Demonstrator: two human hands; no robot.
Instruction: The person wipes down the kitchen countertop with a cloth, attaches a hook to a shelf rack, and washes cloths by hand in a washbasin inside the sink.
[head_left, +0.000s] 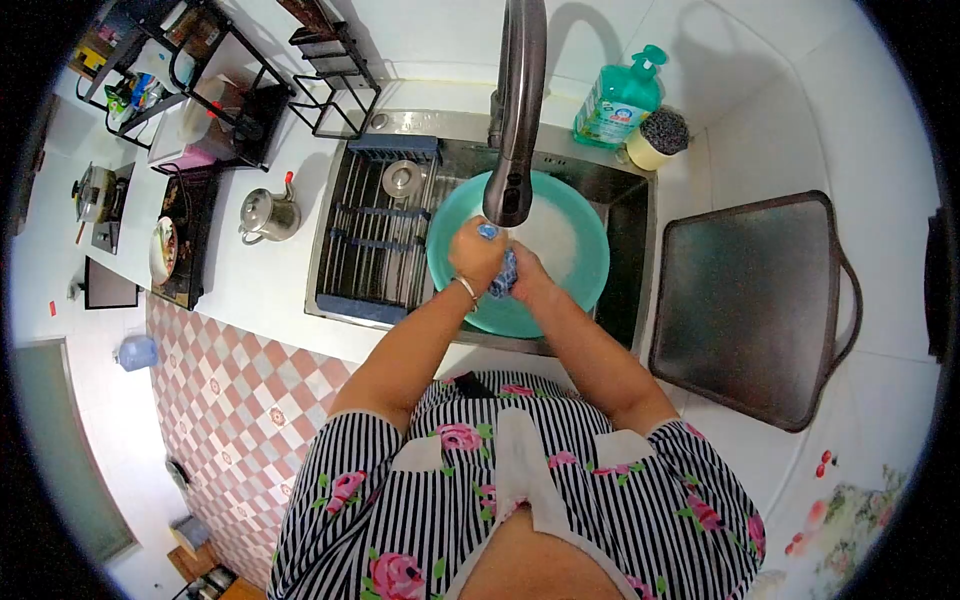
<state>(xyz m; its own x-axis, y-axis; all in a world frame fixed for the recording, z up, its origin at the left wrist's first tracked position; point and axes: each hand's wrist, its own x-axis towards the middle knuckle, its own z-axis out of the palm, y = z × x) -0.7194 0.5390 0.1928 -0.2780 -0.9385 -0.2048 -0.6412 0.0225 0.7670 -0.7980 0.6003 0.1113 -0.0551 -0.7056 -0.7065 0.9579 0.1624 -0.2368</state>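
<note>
Both hands grip a bunched, twisted blue-and-white cloth [503,274] over a green basin [590,235]. My left hand [476,252], with a bracelet at the wrist, is closed round the cloth's upper part, and a bit of blue shows above the fist. Lower and to the right, my right hand [526,273] is closed on the cloth too, its fingers partly hidden. Whitish water or suds show in the basin, which stands in the metal sink [625,260]. Just above my hands hangs the dark faucet [515,150]; I cannot tell if water runs.
A dish rack [375,235] spans the sink's left side. Behind the sink stand a green soap bottle [615,105] and a scrubber in a holder [655,140]. A dark tray [750,310] lies to the right. On the left counter are a metal kettle [268,215] and a pan [163,250].
</note>
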